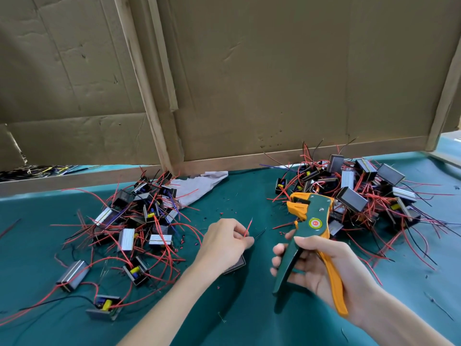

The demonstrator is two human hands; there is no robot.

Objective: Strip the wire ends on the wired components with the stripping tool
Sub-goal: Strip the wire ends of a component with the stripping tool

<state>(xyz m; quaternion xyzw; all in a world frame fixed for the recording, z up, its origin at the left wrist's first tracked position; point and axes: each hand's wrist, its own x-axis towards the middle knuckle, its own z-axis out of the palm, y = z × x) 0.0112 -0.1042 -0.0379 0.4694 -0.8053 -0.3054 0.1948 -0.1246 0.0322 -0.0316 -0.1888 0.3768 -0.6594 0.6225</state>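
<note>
My right hand [321, 268] grips the green and orange stripping tool [308, 236] by its handles, jaws up and pointing left. My left hand [224, 243] holds a wired component [237, 264], mostly hidden under the palm, and pinches its red wire [248, 228] and black wire [259, 233], whose ends point up towards the tool. A gap separates the wire ends from the jaws. One pile of black box components with red and black wires [139, 221] lies at the left, another pile [356, 193] at the right behind the tool.
The work lies on a teal cloth table [249, 308] speckled with bits of cut insulation [224, 213]. A cardboard and wood partition [249, 83] closes off the back. A crumpled grey cloth [199, 186] lies behind the left pile.
</note>
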